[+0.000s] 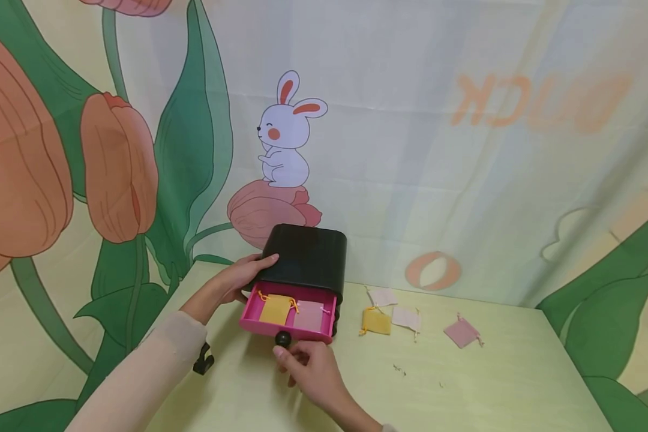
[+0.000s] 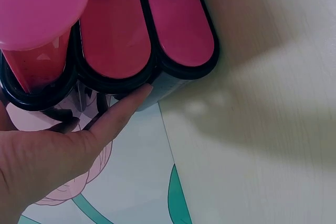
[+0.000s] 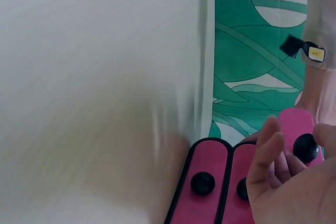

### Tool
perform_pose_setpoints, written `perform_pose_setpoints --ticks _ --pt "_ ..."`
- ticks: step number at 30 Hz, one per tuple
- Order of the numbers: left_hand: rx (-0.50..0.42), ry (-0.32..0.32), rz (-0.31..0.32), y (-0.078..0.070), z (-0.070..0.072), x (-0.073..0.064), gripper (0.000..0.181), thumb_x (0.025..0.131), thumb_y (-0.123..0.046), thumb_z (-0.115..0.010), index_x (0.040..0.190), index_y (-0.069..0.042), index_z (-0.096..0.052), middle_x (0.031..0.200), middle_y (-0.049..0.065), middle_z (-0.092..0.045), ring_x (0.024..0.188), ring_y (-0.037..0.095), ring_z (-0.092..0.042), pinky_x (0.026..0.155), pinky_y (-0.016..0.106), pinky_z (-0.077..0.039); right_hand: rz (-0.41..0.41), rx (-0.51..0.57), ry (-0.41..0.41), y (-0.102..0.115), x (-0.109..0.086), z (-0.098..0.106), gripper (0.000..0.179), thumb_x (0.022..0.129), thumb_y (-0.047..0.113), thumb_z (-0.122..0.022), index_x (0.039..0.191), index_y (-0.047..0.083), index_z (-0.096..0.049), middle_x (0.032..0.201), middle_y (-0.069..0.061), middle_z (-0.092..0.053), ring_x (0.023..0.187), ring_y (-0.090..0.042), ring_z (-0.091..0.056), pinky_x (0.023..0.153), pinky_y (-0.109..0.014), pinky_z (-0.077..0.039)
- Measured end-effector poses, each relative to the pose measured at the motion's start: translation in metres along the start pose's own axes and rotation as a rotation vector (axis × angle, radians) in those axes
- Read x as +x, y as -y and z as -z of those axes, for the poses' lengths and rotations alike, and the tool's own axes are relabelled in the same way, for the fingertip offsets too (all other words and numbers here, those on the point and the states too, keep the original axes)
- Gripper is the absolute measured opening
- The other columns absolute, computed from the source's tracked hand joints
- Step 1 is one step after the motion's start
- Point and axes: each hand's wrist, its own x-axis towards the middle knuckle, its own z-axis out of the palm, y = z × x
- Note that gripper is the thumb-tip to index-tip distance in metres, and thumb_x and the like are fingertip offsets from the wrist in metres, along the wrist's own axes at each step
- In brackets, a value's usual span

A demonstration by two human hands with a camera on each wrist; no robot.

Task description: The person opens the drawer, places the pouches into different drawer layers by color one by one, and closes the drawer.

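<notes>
A black box (image 1: 305,255) with three pink-fronted drawers stands at the back of the table. Its top drawer (image 1: 252,327) is pulled out; inside lie a yellow drawstring pouch (image 1: 275,309) and a pale pink drawstring pouch (image 1: 308,315). My left hand (image 1: 239,277) rests on the box's left side, thumb laid over the top. A straight finger (image 2: 122,115) runs along that side in the left wrist view. My right hand (image 1: 315,366) is at the round black knob (image 1: 283,339), its thumb tip right by it and the other fingers loosely bent, apart from the knob.
Right of the box, two pale pouches (image 1: 407,318), a yellow pouch (image 1: 377,321) and a darker pink pouch (image 1: 462,332) lie on the table (image 1: 497,384). Small dark bits (image 1: 399,369) are scattered nearer me. A printed curtain (image 1: 389,180) hangs close behind the box.
</notes>
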Motion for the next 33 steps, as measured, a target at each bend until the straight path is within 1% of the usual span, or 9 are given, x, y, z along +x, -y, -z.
perform_pose_setpoints --ticks 3,6,8,13,15,19,23,28,33 --pt "-0.001 0.001 0.003 -0.001 0.0 -0.001 0.101 0.098 -0.069 -0.059 0.169 -0.011 -0.016 0.157 0.024 -0.047 0.133 0.043 -0.054 0.102 0.063 -0.053 -0.002 0.017 -0.07 0.0 0.007 -0.001 0.043 0.101 0.051 -0.071 0.088 0.011 -0.078 0.074 -0.002 -0.072 0.06 -0.023 -0.068 0.053 -0.026 -0.048" --pt "-0.006 0.012 0.009 -0.002 -0.001 -0.002 0.099 0.099 -0.067 -0.058 0.169 -0.01 -0.017 0.157 0.025 -0.045 0.135 0.044 -0.052 0.103 0.065 -0.052 0.008 0.042 -0.112 0.003 0.012 -0.001 0.043 0.101 0.049 -0.07 0.088 0.009 -0.077 0.071 -0.004 -0.071 0.061 -0.03 -0.069 0.05 -0.026 -0.048" --pt "-0.004 0.018 0.007 -0.003 -0.001 -0.002 0.098 0.1 -0.066 -0.057 0.169 -0.01 -0.017 0.159 0.026 -0.044 0.137 0.046 -0.05 0.102 0.068 -0.05 0.019 0.058 -0.13 0.006 0.017 0.001 0.042 0.102 0.048 -0.069 0.087 0.009 -0.076 0.072 -0.004 -0.073 0.06 -0.031 -0.069 0.048 -0.026 -0.048" --pt "-0.006 0.022 -0.008 -0.003 0.0 -0.002 0.097 0.101 -0.066 -0.056 0.168 -0.009 -0.017 0.158 0.027 -0.045 0.14 0.048 -0.047 0.098 0.074 -0.05 0.044 0.087 -0.147 0.011 0.037 0.009 0.043 0.104 0.046 -0.067 0.091 0.005 -0.076 0.081 -0.007 -0.077 0.058 -0.021 -0.069 0.05 -0.026 -0.05" --pt "-0.017 0.023 -0.012 -0.002 0.0 -0.001 0.095 0.101 -0.065 -0.056 0.168 -0.009 -0.018 0.155 0.027 -0.047 0.139 0.048 -0.047 0.097 0.075 -0.05 0.044 0.085 -0.154 0.011 0.045 0.013 0.044 0.104 0.046 -0.067 0.093 0.004 -0.076 0.083 -0.009 -0.078 0.059 -0.021 -0.069 0.051 -0.026 -0.051" --pt "-0.027 0.027 -0.012 -0.002 0.0 -0.001 0.094 0.102 -0.065 -0.057 0.168 -0.01 -0.019 0.151 0.026 -0.052 0.138 0.049 -0.049 0.099 0.076 -0.048 0.044 0.083 -0.163 0.01 0.057 0.019 0.046 0.104 0.044 -0.067 0.095 0.0 -0.076 0.087 -0.016 -0.078 0.064 -0.032 -0.072 0.052 -0.027 -0.052" --pt "-0.022 0.028 -0.009 -0.002 0.0 -0.001 0.096 0.101 -0.066 -0.056 0.168 -0.009 -0.018 0.15 0.026 -0.053 0.137 0.051 -0.049 0.099 0.076 -0.048 0.029 0.101 -0.151 0.009 0.062 0.022 0.046 0.104 0.046 -0.068 0.096 0.001 -0.076 0.092 -0.021 -0.078 0.071 -0.041 -0.073 0.054 -0.028 -0.053" --pt "-0.011 0.025 -0.014 -0.001 0.001 0.0 0.097 0.101 -0.067 -0.056 0.168 -0.009 -0.018 0.15 0.027 -0.053 0.137 0.051 -0.05 0.098 0.075 -0.049 0.022 0.076 -0.143 0.003 0.06 0.022 0.048 0.101 0.049 -0.07 0.099 0.002 -0.077 0.089 -0.017 -0.078 0.065 -0.031 -0.072 0.053 -0.03 -0.053" --pt "-0.014 0.025 -0.014 -0.001 0.001 0.001 0.098 0.101 -0.067 -0.057 0.169 -0.009 -0.017 0.15 0.026 -0.053 0.137 0.051 -0.05 0.098 0.075 -0.049 -0.048 -0.005 -0.143 -0.014 0.056 0.02 0.047 0.1 0.047 -0.073 0.09 0.002 -0.078 0.078 -0.013 -0.076 0.056 -0.021 -0.067 0.048 -0.03 -0.052"
